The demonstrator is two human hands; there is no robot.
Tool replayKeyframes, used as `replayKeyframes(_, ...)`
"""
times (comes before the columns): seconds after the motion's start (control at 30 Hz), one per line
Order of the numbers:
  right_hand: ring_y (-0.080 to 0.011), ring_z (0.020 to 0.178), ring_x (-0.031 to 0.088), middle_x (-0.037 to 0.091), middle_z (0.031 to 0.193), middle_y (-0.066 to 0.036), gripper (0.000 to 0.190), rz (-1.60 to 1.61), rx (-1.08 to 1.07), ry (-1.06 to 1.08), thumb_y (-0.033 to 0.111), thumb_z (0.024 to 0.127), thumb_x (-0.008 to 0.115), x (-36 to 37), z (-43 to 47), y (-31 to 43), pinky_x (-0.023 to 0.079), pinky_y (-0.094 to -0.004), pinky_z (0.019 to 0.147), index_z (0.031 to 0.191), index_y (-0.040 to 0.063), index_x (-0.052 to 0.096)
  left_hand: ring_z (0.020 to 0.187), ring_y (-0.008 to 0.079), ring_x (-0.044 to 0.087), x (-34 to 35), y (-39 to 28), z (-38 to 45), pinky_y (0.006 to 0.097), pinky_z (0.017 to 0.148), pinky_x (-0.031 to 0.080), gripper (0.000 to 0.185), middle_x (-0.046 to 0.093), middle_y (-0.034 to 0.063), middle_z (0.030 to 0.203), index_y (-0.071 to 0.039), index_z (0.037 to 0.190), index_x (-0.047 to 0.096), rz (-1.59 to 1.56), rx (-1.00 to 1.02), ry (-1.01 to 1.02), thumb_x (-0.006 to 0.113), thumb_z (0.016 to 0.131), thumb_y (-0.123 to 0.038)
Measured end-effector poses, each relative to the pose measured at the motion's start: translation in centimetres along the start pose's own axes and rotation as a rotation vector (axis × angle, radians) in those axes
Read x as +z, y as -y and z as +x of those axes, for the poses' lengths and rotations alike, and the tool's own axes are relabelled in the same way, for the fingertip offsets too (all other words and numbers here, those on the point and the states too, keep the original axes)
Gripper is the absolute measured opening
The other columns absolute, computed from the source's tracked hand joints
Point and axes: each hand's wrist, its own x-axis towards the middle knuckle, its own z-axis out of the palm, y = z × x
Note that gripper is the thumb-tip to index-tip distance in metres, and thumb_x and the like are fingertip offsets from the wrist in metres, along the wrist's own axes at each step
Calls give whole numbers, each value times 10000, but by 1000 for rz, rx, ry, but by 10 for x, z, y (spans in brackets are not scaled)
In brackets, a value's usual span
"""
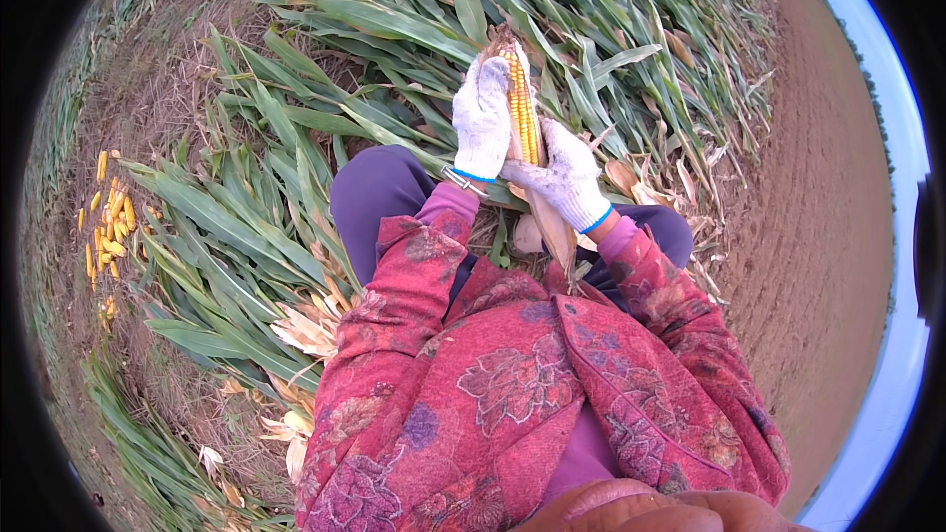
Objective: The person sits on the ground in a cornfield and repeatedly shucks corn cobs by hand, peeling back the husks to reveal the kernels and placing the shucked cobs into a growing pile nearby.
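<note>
Both my hands wear white knitted gloves with blue cuffs and hold one ear of corn (523, 114) above my lap. Its yellow kernels show between parted dry husks, and brown silk sits at the far tip. My left hand (484, 114) grips the husk along the left side near the tip. Around the lower part, my right hand (565, 174) holds the husk, its thumb lying across below the bare kernels. Pale husk (553, 229) hangs from the base towards my jacket.
Cut green corn stalks (384, 22) lie ahead and to the left. A pile of husked yellow ears (114, 222) rests on the soil at far left. Dry husks (310, 325) lie beside my left arm, others (639, 181) past my right knee. Bare ploughed soil (820, 162) stretches to the right.
</note>
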Motion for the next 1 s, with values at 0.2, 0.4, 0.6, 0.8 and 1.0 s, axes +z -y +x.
replayKeyframes(0.2,-341,953,728,740,1054,-191,729,151,27,16,512,721,892,5,-4,-5,558,-417,864,1213,32,649,1012,170,666,1,-3,-3,330,926,531,457,739,115,1125,70,1288,654,-133,-14,-83,562,1106,-339)
replayKeyframes(0.4,-225,1013,714,738,1145,-153,782,392,54,79,411,713,928,13,-2,-24,554,-369,932,1311,16,617,1095,146,629,4,3,-6,297,996,499,396,702,105,1199,68,1298,641,-204,-77,-135,566,1103,-269)
replayKeyframes(0.6,-234,1030,720,739,1164,-166,812,289,119,183,405,704,929,5,8,-25,553,-363,941,1336,11,605,1129,159,635,-1,12,-9,308,1022,501,375,690,84,1246,37,1351,606,-307,-70,13,569,1096,-236)
replayKeyframes(0.8,-299,1019,733,743,1134,-190,818,182,103,57,434,695,911,7,1,-15,560,-384,919,1331,22,605,1058,175,687,10,-13,-6,318,959,519,411,741,149,1170,67,1293,657,-36,21,87,612,1080,-282)
replayKeyframes(1.0,-334,1019,727,738,1119,-192,771,152,80,10,432,698,907,16,-4,-21,562,-400,906,1287,31,612,946,200,730,10,-11,-11,322,856,557,359,777,156,1037,71,1177,710,88,116,-19,607,1079,-258)
